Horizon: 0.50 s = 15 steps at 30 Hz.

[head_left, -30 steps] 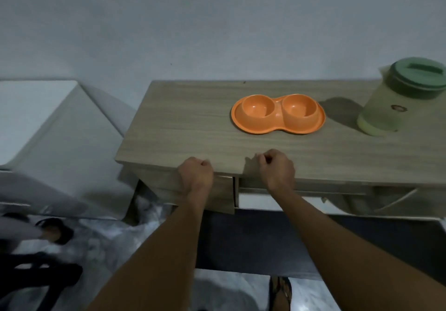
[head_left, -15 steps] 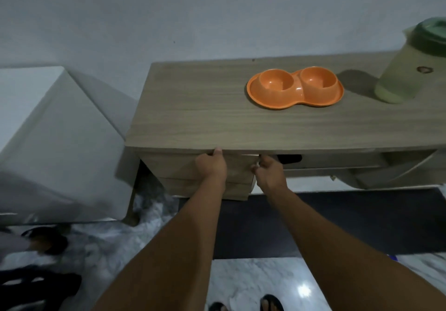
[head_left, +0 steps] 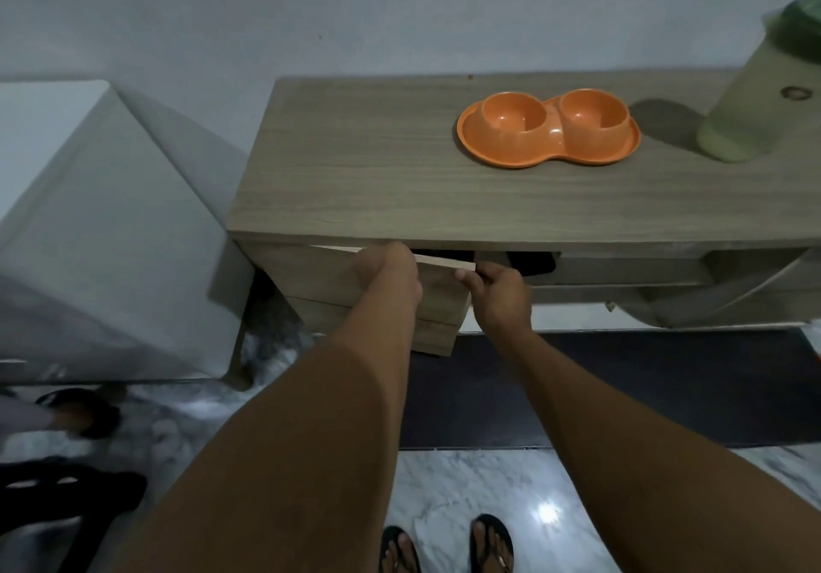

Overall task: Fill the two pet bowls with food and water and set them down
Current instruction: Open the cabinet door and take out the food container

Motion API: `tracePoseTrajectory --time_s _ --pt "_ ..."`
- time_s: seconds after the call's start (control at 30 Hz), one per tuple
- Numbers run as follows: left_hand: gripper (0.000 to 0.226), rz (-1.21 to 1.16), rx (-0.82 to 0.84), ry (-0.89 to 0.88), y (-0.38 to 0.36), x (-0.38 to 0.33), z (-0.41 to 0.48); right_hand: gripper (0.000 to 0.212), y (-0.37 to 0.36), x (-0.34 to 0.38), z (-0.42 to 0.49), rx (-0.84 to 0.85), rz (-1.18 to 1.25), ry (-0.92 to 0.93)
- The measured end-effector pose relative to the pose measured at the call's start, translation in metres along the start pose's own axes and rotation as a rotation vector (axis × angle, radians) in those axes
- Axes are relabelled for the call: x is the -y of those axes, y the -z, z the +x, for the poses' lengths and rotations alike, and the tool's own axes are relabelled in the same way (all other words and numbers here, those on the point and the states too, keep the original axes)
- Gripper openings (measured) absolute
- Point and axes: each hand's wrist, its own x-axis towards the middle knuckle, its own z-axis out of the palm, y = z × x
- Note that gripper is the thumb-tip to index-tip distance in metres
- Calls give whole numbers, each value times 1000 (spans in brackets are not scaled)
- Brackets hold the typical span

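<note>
While both hands are down at the drawer front (head_left: 328,277), the orange double pet bowl (head_left: 548,128) sits up on the wooden table (head_left: 355,172), right of the middle and toward the back, both cups showing bare orange plastic. Just to its right, near the edge of the shot, stands a pale green jug (head_left: 751,101) with a darker green lid, not touching the bowl. The drawer front is tipped out at the top, under the table's left end. The left hand (head_left: 388,275) has its fingers curled over the top edge of it, and the right hand (head_left: 500,295) grips the right corner, thumb on the front and fingers tucked behind. Something dark sits in the gap behind, can't tell what. A dark mat (head_left: 666,386) lies under the table on the marble floor (head_left: 466,488), and two feet in black flip-flops (head_left: 491,543) show at the bottom. Left of the table there's something boxy under a white cloth (head_left: 89,217).
</note>
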Motion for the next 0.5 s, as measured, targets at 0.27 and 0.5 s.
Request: tracePoseTrajectory --time_s 0.27,0.5 --pt "30 102 -3 -2 34 21 -9 23 7 -13 -50 96 -178 161" --pt "36 165 -62 -22 72 33 -28 14 4 -15 -96 336 -314 290"
